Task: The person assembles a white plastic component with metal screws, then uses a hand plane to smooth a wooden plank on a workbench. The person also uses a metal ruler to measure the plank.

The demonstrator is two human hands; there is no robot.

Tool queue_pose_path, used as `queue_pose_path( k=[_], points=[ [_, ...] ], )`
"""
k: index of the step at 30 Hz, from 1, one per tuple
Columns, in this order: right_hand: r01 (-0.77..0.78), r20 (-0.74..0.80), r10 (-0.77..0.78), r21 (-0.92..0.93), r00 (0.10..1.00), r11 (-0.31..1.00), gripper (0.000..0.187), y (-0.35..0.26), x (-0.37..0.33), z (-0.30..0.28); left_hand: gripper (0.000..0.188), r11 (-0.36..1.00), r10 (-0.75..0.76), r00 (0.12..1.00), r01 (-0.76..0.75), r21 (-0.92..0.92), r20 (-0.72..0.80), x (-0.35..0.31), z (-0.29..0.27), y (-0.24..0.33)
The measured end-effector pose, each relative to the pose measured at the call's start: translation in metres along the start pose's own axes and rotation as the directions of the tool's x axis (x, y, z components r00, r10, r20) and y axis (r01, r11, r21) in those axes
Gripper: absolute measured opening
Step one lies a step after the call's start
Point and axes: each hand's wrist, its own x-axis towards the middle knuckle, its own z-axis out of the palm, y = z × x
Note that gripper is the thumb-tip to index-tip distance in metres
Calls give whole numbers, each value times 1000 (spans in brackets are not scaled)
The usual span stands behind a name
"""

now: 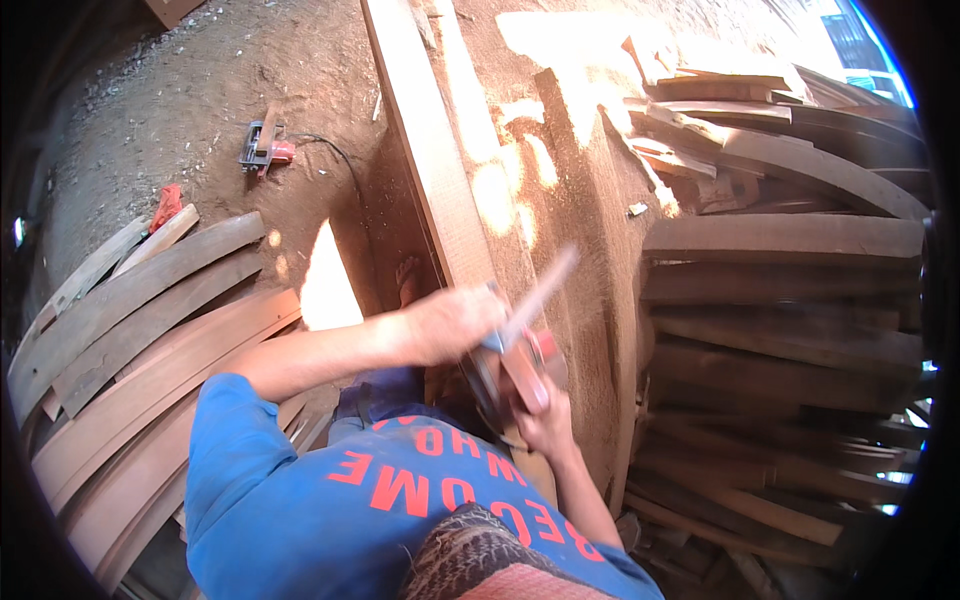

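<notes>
My left hand is closed, its fingers curled at the near part of the long plank; what it grips is smeared by motion. A pale, blurred strip sticks out beyond it to the upper right. My right hand wraps around the near end of a power tool with a reddish-brown wooden grip and a red body part. The tool is over the plank, close in front of my blue shirt; whether it touches the wood is hidden.
Curved boards are stacked at the left, and more timber is piled at the right. A red corded power tool lies on the dirt floor at the upper left. Sawdust covers boards beside the plank. A bare foot shows left of it.
</notes>
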Motion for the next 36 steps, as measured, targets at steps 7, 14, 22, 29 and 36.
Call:
queue_pose_path(
  k=[7,14,22,29,36],
  points=[
    [-118,27,117,68,993,991,15,26,-53,-7,26,953,265,881,-300,29,392,8,27,4],
    [-76,20,75,51,997,996,17,-21,19,4,20,959,207,907,-262,106,367,7,-21,-35],
    [3,-30,1,125,1000,992,18,-85,147,27,22,929,-304,946,321,186,-113,12,-130,-86],
    [-49,-5,51,146,999,988,17,-135,240,37,15,852,-366,451,515,-98,-814,46,-282,-250],
    [-33,6,33,87,999,996,15,-169,298,43,19,727,-104,393,657,200,-914,50,-336,-366]
  ],
)
